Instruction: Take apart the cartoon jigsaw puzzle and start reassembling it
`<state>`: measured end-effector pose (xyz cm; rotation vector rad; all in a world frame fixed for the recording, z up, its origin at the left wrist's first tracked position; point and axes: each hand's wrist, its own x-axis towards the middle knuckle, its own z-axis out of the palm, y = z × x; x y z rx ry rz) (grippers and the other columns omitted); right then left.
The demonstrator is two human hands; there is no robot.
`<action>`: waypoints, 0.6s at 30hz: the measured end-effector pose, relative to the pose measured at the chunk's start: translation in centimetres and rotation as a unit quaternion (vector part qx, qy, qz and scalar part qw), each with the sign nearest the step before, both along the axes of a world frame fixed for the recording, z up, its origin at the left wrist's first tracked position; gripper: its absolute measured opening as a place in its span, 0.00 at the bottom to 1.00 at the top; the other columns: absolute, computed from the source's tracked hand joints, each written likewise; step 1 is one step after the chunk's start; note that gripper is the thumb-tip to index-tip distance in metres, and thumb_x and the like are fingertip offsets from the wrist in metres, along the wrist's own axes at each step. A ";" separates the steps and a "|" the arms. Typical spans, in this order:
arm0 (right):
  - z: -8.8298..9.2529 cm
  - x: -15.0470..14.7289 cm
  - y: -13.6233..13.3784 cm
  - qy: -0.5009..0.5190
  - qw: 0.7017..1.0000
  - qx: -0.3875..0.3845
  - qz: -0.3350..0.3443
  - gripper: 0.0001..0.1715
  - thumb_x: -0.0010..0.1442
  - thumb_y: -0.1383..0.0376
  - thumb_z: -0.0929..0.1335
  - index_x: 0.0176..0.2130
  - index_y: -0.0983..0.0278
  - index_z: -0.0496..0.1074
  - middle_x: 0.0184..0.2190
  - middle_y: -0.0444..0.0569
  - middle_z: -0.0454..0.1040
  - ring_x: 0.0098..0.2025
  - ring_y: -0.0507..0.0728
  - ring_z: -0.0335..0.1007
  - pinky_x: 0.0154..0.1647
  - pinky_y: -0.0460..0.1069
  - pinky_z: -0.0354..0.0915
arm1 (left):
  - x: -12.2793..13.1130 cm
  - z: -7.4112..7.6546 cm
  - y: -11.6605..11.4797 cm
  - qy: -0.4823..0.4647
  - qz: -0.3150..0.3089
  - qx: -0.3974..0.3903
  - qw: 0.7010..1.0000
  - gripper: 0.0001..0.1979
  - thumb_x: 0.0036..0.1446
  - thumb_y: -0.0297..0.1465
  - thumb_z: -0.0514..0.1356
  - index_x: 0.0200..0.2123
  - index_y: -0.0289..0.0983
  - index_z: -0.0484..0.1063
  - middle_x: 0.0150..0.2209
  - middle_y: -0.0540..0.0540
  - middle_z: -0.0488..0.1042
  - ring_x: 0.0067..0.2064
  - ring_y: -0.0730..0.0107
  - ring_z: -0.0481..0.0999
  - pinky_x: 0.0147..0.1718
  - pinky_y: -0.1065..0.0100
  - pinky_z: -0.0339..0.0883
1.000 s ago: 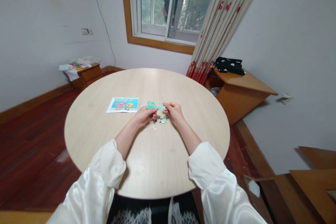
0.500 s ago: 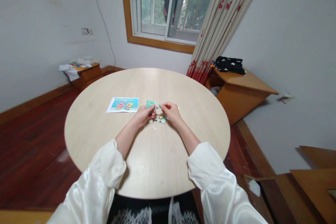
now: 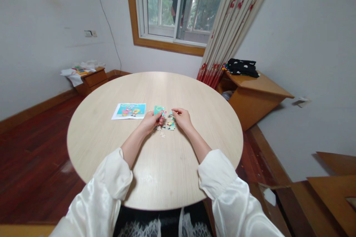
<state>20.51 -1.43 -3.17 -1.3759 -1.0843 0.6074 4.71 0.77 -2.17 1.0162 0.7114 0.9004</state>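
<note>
My left fingers [image 3: 159,113] clamp a puzzle section [image 3: 157,109], partly hiding it; I can't tell whether my right fingers [image 3: 175,110] grip anything. Well beyond them, a cabinet [image 3: 257,98] holds something indistinct [image 3: 227,95].

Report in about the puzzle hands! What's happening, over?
Left hand holds a puzzle section. Right hand near more puzzle pieces; can't tell if it grips one. Picture sheet off to the left, out of the way.
</note>
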 end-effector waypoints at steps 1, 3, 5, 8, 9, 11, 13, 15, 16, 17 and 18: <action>0.1 0.0 0.0 0.001 1.000 0.006 -0.001 0.04 0.43 0.63 0.71 0.24 0.61 0.75 0.26 0.44 0.76 0.30 0.53 0.66 0.38 0.49 0.63 | 0.0 0.0 0.0 0.000 0.000 0.007 1.000 0.16 0.44 0.37 0.70 0.24 0.32 0.69 0.18 0.52 0.66 0.18 0.80 0.62 0.20 0.73 0.58; 0.4 -0.3 -0.2 0.011 1.000 0.022 0.012 0.06 0.44 0.61 0.71 0.23 0.62 0.75 0.25 0.44 0.76 0.29 0.53 0.67 0.37 0.49 0.63 | 0.0 -0.1 0.0 0.002 0.001 0.021 1.000 0.17 0.43 0.38 0.70 0.24 0.32 0.69 0.17 0.52 0.66 0.18 0.79 0.62 0.20 0.73 0.58; 0.6 -0.8 -0.5 0.016 0.998 0.031 0.047 0.11 0.45 0.57 0.71 0.22 0.62 0.74 0.22 0.43 0.74 0.28 0.53 0.66 0.34 0.48 0.62 | 0.0 -0.2 0.0 0.005 0.002 0.034 0.999 0.18 0.42 0.39 0.70 0.23 0.32 0.69 0.17 0.52 0.66 0.18 0.79 0.62 0.20 0.73 0.58; 0.8 -1.6 -1.1 0.007 0.993 0.014 0.118 0.16 0.47 0.54 0.71 0.20 0.64 0.74 0.19 0.43 0.73 0.24 0.51 0.65 0.28 0.46 0.61 | 0.0 -0.2 0.0 0.006 0.010 0.047 0.999 0.18 0.42 0.39 0.70 0.24 0.32 0.70 0.16 0.53 0.66 0.17 0.79 0.62 0.20 0.73 0.59; 0.7 -1.7 -1.2 0.007 0.990 0.006 0.140 0.17 0.47 0.53 0.71 0.21 0.64 0.74 0.19 0.43 0.73 0.23 0.51 0.64 0.27 0.46 0.61 | 0.1 -0.2 0.0 0.005 0.014 0.048 0.999 0.17 0.42 0.39 0.70 0.26 0.32 0.71 0.16 0.53 0.66 0.17 0.79 0.63 0.20 0.73 0.59; 0.6 -1.9 -1.3 0.011 0.986 -0.003 0.169 0.18 0.48 0.53 0.71 0.22 0.65 0.74 0.19 0.44 0.73 0.23 0.51 0.65 0.27 0.46 0.61 | 0.1 -0.1 -0.1 0.003 0.019 0.044 0.999 0.17 0.42 0.37 0.71 0.30 0.31 0.72 0.17 0.53 0.68 0.17 0.79 0.64 0.20 0.74 0.60; 0.4 -1.8 -1.2 0.008 0.985 0.000 0.171 0.17 0.48 0.53 0.70 0.23 0.65 0.74 0.20 0.45 0.74 0.23 0.51 0.65 0.28 0.46 0.62 | 0.2 0.1 -0.2 0.001 0.020 0.027 0.999 0.17 0.45 0.36 0.70 0.34 0.31 0.72 0.18 0.53 0.69 0.17 0.79 0.64 0.19 0.74 0.61; 0.3 -1.6 -0.9 -0.009 0.988 0.008 0.151 0.17 0.47 0.53 0.70 0.22 0.65 0.73 0.20 0.44 0.73 0.24 0.50 0.65 0.28 0.46 0.61 | 0.2 0.4 -0.2 -0.004 0.019 0.000 1.000 0.16 0.50 0.36 0.67 0.35 0.30 0.72 0.19 0.51 0.70 0.17 0.79 0.66 0.19 0.75 0.62; 0.3 -1.4 -0.7 -0.019 0.990 0.010 0.138 0.18 0.47 0.52 0.70 0.22 0.65 0.72 0.20 0.43 0.72 0.24 0.50 0.64 0.29 0.46 0.61 | 0.2 0.5 -0.2 -0.007 0.018 -0.016 1.000 0.15 0.53 0.37 0.65 0.36 0.30 0.71 0.20 0.50 0.71 0.18 0.78 0.66 0.19 0.75 0.62; 0.2 -1.3 -0.6 -0.027 0.991 0.010 0.127 0.18 0.47 0.52 0.70 0.21 0.65 0.71 0.19 0.43 0.71 0.24 0.50 0.63 0.28 0.46 0.60 | 0.2 0.6 -0.2 -0.010 0.019 -0.028 0.999 0.14 0.56 0.37 0.63 0.37 0.29 0.71 0.20 0.50 0.71 0.18 0.78 0.67 0.19 0.75 0.63; 0.1 -1.2 -0.5 -0.034 0.992 0.008 0.119 0.19 0.47 0.51 0.69 0.21 0.65 0.70 0.19 0.42 0.70 0.24 0.50 0.62 0.28 0.46 0.60 | 0.2 0.7 -0.3 -0.010 0.020 -0.036 0.999 0.14 0.58 0.37 0.60 0.38 0.29 0.70 0.20 0.50 0.71 0.17 0.78 0.67 0.18 0.75 0.63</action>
